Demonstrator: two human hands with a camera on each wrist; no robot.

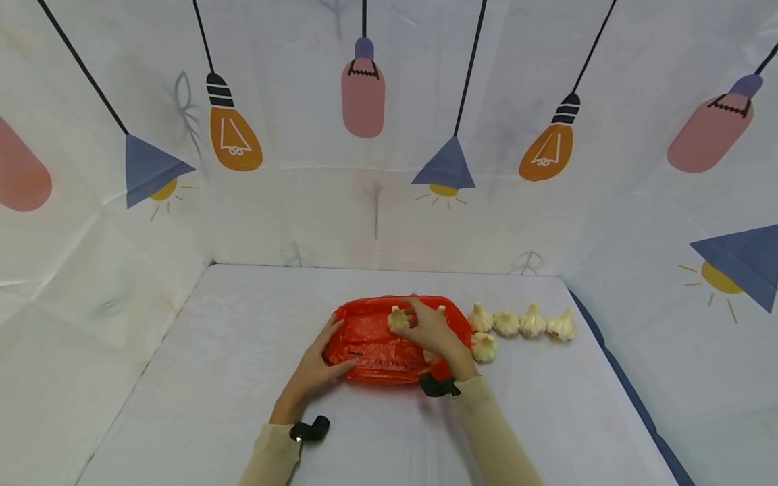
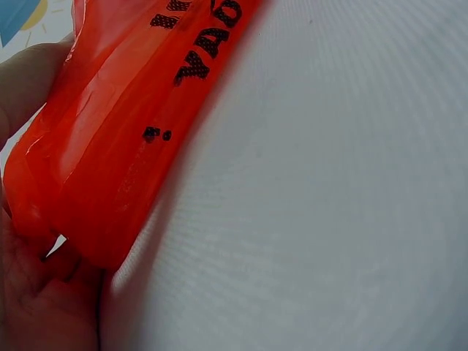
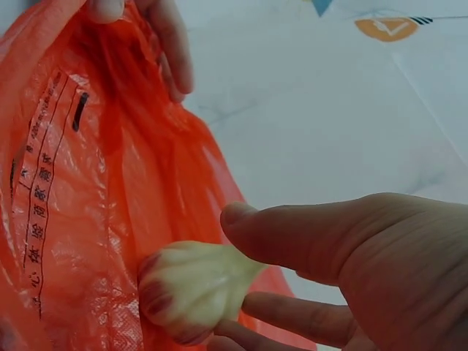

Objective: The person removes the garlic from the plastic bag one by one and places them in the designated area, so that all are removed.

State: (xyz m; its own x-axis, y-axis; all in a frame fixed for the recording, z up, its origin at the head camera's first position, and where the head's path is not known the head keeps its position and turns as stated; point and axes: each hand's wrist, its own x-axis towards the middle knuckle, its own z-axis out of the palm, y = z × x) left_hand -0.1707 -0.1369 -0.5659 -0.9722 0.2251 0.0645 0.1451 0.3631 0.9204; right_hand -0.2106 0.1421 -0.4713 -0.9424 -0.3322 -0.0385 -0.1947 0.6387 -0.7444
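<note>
A red plastic bag (image 1: 377, 341) lies spread open on the table, its rim raised like a shallow tub. My left hand (image 1: 314, 370) grips the bag's left edge, with the thumb inside and the fingers outside; the left wrist view shows black print on the outer red plastic (image 2: 110, 146). Over the bag, my right hand (image 1: 433, 331) pinches a garlic bulb (image 3: 194, 292) by its stem end between thumb and fingers. Another garlic bulb (image 1: 431, 356) shows in the bag's right part, partly hidden by the right wrist.
Right of the bag, several garlic bulbs (image 1: 532, 320) stand in a row, and one more bulb (image 1: 483, 347) sits in front by the bag's rim. A white cloth (image 1: 377, 223) printed with lamps hangs behind the white table (image 1: 261, 317).
</note>
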